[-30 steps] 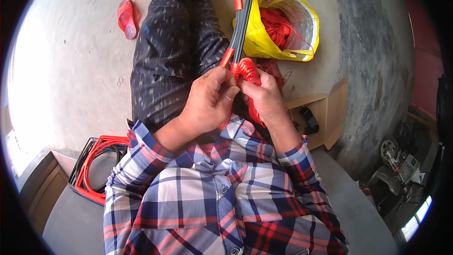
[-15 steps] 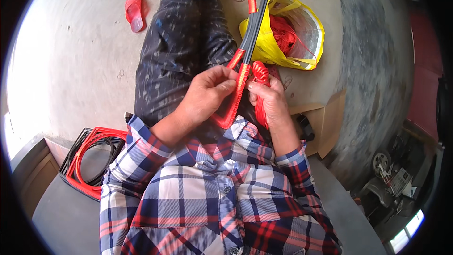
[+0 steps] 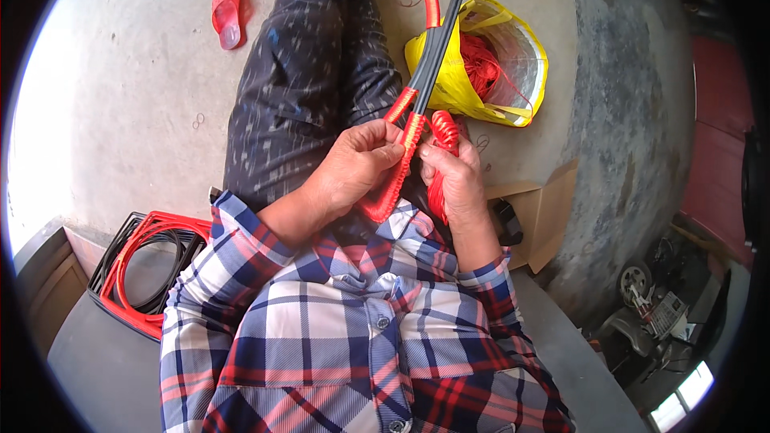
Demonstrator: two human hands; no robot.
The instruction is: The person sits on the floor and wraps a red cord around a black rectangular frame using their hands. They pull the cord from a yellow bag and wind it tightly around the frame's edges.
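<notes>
A bent frame of dark strips (image 3: 435, 56) rises from my lap, its lower loop bound tightly in red cord (image 3: 391, 192) with a yellowish stretch near the fork. My left hand (image 3: 358, 159) is closed in a pinch at the left edge of that wrapped part, thumb and forefinger against it. On the other side, my right hand (image 3: 457, 180) is closed around a hank of red cord (image 3: 446, 130), its coiled top poking above the fingers. The right thumb and fingertips are close to the wrapped edge. The cord end between the fingers is too small to make out.
A yellow bag (image 3: 441, 72) with a silvery lining stands ahead, holding red cord (image 3: 481, 68). An opened cardboard box (image 3: 552, 208) is at my right. Red and black frames (image 3: 128, 273) lie on the grey seat at left. A red slipper (image 3: 227, 12) is on the floor.
The view has shifted slightly. Both hands stay at the wrapped section with only small finger movements, and the right hand still grips the hank of cord.
</notes>
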